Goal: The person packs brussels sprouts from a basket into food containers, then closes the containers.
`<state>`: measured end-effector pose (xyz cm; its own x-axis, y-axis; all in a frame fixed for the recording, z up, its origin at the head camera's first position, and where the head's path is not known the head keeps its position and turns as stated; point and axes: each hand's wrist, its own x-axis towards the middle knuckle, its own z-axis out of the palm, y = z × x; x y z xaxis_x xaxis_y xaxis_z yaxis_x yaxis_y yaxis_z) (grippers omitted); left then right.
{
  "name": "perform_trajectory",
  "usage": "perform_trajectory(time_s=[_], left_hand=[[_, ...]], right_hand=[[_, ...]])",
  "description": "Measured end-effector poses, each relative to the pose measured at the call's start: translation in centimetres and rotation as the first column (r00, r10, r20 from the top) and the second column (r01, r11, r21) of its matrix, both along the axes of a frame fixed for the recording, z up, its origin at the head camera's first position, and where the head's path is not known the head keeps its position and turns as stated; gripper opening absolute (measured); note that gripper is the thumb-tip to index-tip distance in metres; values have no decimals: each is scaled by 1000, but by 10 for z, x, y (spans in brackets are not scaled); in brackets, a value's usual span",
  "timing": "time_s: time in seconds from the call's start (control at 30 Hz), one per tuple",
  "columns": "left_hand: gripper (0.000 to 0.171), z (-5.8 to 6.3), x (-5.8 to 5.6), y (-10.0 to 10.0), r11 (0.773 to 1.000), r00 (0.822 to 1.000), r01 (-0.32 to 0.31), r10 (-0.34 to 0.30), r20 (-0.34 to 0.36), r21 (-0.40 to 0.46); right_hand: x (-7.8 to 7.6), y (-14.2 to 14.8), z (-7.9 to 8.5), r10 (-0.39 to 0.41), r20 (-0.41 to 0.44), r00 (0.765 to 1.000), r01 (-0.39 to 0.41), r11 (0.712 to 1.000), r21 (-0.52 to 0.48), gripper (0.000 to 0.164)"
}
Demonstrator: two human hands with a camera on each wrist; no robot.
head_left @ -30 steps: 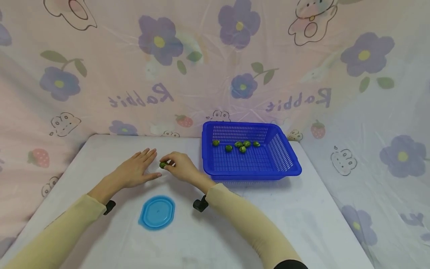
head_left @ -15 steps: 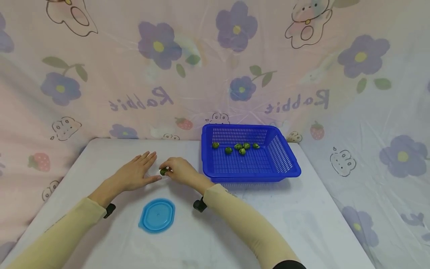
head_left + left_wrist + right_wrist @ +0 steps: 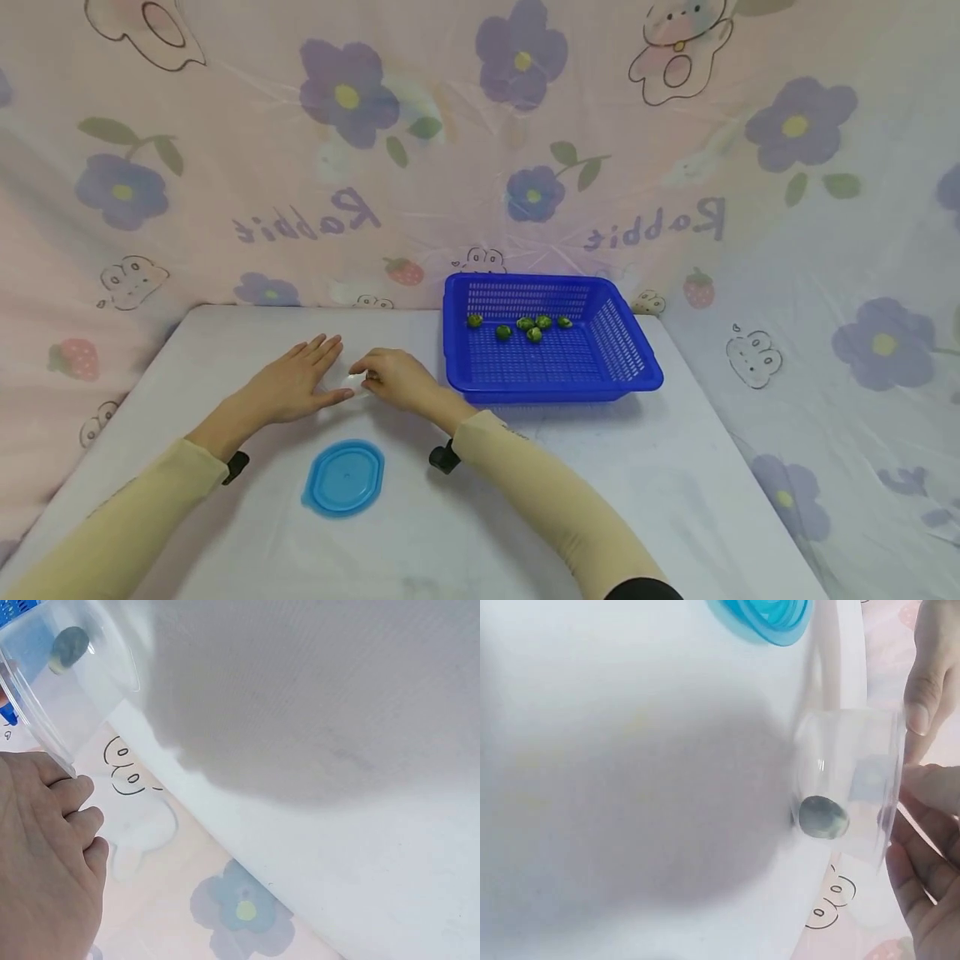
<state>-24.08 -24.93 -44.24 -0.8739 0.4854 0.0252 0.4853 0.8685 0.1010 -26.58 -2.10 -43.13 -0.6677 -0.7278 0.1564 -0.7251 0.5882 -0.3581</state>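
A clear plastic container stands on the white table between both hands, hard to make out in the head view. Inside, low down, is one Brussels sprout, which the left wrist view also shows through the wall. My left hand lies along the container's left side with fingers extended and thumb apart, touching near the rim. At the opposite side, my right hand has its fingertips at the rim, loosely bent, with nothing seen between them. A light-blue lid lies flat nearer my body.
A blue perforated basket stands at the back right, beyond my right wrist, with several Brussels sprouts on its floor. A patterned cloth hangs behind the white table.
The right hand lowered a Brussels sprout to the container and let go; the sprout is now inside. The left hand has stayed beside the container. The head view shifted slightly.
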Motion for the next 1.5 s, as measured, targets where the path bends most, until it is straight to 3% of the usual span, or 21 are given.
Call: perform_trajectory(time_s=[0.27, 0.5, 0.83, 0.97, 1.27, 1.5], left_hand=[[94, -1, 0, -2, 1000, 1000, 4, -4, 0, 7], [96, -3, -2, -3, 1000, 1000, 0, 0, -4, -3], [97, 5, -1, 0, 1000, 1000, -4, 5, 22, -5], [96, 6, 0, 0, 1000, 1000, -2, 2, 25, -5], [96, 4, 0, -2, 1000, 1000, 3, -3, 13, -10], [97, 4, -1, -1, 1000, 1000, -1, 1, 17, -12]], right_hand=[[9, 12, 7, -9, -6, 1000, 8, 996, -88, 29], [11, 31, 27, -23, 43, 999, 31, 977, -209, 29], [4, 60, 63, -42, 66, 997, 67, 895, -441, 27], [-7, 74, 75, -58, 75, 995, 88, 871, -483, 26], [-41, 118, 94, -132, 146, 981, 187, 850, -493, 26], [-67, 155, 98, -214, 190, 958, 276, 862, -424, 29]])
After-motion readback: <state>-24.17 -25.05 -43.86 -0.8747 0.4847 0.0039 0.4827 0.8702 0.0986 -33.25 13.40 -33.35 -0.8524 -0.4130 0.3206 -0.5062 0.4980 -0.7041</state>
